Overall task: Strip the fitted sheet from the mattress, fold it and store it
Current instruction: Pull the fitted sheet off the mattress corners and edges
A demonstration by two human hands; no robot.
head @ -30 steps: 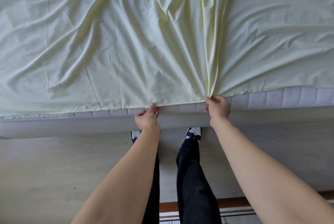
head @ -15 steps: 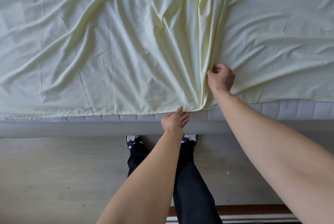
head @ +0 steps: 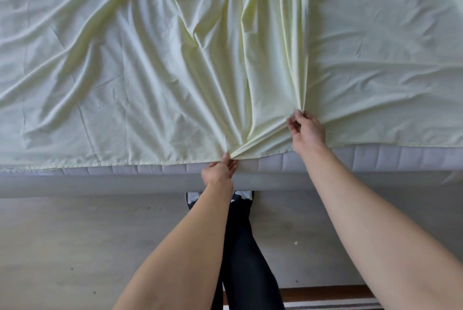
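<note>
The pale yellow-green sheet point(head: 140, 64) lies wrinkled across the top of the mattress point(head: 390, 160), whose grey quilted side shows below the sheet's hem. My left hand point(head: 219, 169) pinches the hem at the near edge, where folds gather into a bunch. My right hand point(head: 307, 130) sits a little farther in on the bed and pinches a long raised fold of the sheet that runs away from me. Creases fan out from both grips.
The grey bed base point(head: 75, 184) runs under the mattress. My dark trousers point(head: 246, 257) and shoes stand on the light floor point(head: 75, 247) right against it. A wooden strip point(head: 323, 293) and a striped rug lie behind my feet.
My right hand has come back toward the near edge along the fold and holds it lower. My left hand keeps the hem and has gathered more cloth toward it.
</note>
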